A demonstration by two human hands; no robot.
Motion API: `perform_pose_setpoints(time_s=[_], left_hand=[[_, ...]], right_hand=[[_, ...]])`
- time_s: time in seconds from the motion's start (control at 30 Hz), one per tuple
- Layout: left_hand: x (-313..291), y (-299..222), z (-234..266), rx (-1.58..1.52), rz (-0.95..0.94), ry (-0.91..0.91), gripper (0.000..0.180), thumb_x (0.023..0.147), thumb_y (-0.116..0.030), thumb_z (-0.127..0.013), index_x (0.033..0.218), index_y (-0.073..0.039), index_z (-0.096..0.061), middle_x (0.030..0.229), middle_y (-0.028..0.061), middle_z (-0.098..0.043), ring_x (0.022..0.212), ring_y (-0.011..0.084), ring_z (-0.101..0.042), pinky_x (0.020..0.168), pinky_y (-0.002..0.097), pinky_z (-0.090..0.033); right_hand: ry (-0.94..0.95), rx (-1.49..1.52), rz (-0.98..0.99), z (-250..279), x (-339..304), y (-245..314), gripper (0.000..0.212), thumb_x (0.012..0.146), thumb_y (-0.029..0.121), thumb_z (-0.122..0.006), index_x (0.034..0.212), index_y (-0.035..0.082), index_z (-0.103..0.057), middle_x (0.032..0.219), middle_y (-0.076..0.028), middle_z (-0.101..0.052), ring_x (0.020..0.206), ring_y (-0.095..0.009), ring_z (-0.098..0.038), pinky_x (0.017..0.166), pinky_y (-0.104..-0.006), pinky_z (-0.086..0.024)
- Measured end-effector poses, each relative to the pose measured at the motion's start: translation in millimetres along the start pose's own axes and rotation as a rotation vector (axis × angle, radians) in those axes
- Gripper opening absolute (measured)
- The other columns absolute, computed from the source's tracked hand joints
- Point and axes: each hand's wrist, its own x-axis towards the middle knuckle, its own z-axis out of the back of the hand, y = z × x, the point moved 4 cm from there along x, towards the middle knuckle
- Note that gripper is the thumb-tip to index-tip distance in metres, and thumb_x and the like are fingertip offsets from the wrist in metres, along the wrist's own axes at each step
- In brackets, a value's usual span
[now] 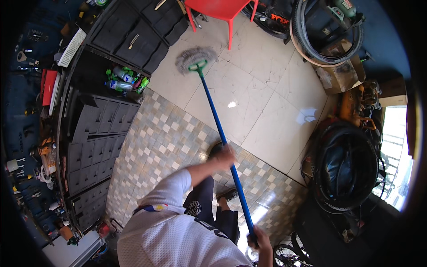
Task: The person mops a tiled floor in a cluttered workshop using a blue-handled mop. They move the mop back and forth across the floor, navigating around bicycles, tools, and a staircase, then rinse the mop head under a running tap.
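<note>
A string mop lies across the middle of the view, its grey mop head (189, 58) spread on the pale floor tiles near the red chair. Its blue pole (218, 115) runs from the green frame down toward my body at the right. Partway along the pole, my left hand (223, 158) is closed around it, slightly smeared by motion. Lower down, at the pole's near end, my right hand (262, 244) grips it too. Beneath the pole, my dark shoes stand on the patterned tiles.
A red chair (220, 10) stands at the top, beside dark cabinets (126, 33). Plastic bottles (120, 85) sit on a left shelf. Bicycle tires (296, 40) and a cardboard box (340, 75) are at the upper right. More black tires (320, 178) are piled at the right.
</note>
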Motion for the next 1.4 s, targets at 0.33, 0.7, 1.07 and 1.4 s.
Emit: perform_pose_setpoints(time_s=[0.33, 0.7, 1.07, 1.4], left_hand=[[-10, 28, -5, 0.118, 0.138, 0.051, 0.014, 0.073, -0.030, -0.078, 0.084, -0.021, -0.079, 0.109, 0.0132, -0.070, 0.127, 0.0335, -0.052, 0.118, 0.0698, -0.018], [-65, -144, -61, -0.380, -0.198, -0.150, 0.017, 0.069, -0.021, -0.079, 0.083, -0.014, -0.071, 0.113, 0.0108, -0.057, 0.133, 0.0362, -0.043, 0.111, 0.0769, -0.014], [82, 217, 116, 0.188, -0.297, 0.083, 0.013, 0.068, -0.015, -0.077, 0.076, -0.022, -0.071, 0.108, 0.0080, -0.062, 0.125, 0.0341, -0.051, 0.118, 0.0674, -0.023], [92, 247, 139, 0.124, 0.038, -0.212, 0.022, 0.071, -0.008, -0.076, 0.088, -0.018, -0.068, 0.113, 0.0035, -0.058, 0.139, 0.0273, -0.042, 0.106, 0.0478, -0.045]], right_hand=[[0.105, 0.195, 0.110, -30, 15, -4, 0.046, 0.107, 0.029, -0.052, 0.150, 0.014, -0.050, 0.074, -0.008, -0.060, 0.040, -0.015, -0.047, 0.033, -0.0271, -0.033], [-0.154, -0.042, -0.250, 53, -112, -136, 0.047, 0.100, 0.031, -0.061, 0.142, 0.013, -0.050, 0.076, -0.008, -0.060, 0.046, -0.013, -0.047, 0.039, -0.0254, -0.037], [0.400, 0.574, 0.179, -231, 86, 115, 0.037, 0.107, 0.025, -0.052, 0.143, 0.020, -0.043, 0.082, -0.006, -0.050, 0.042, -0.013, -0.043, 0.034, -0.0277, -0.036], [0.322, 0.421, 0.177, -248, 118, 158, 0.036, 0.107, 0.032, -0.054, 0.140, 0.022, -0.045, 0.082, -0.005, -0.051, 0.045, -0.015, -0.047, 0.036, -0.0296, -0.038]])
